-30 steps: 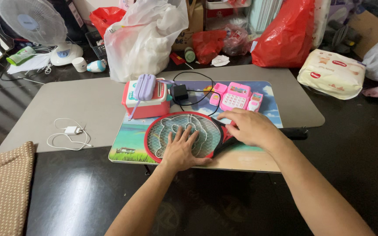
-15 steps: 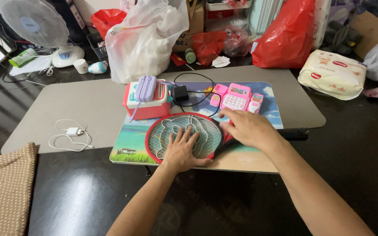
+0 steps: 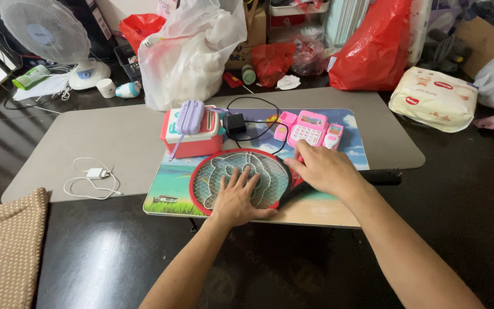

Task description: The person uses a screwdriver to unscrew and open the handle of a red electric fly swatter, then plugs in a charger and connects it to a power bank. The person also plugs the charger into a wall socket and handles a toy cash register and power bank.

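On the colourful mat [image 3: 327,203], the left hand [image 3: 236,197] lies spread flat on the red-rimmed mesh racket [image 3: 224,174], the right hand [image 3: 322,170] curled over its handle at three o'clock.

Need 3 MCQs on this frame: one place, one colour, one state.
1. Where is the left hand?
A flat on the round red-rimmed mesh swatter head
B on the white desk fan
C on the red plastic bag

2. What colour is the toy cash register beyond the right hand?
A green
B pink
C black

3. How is the white charger cable on the grey tabletop?
A held
B lying loose, untouched
C plugged into the fan

A: palm and spread fingers rest on the mesh.
B: its body is pink.
B: no hand is near it.
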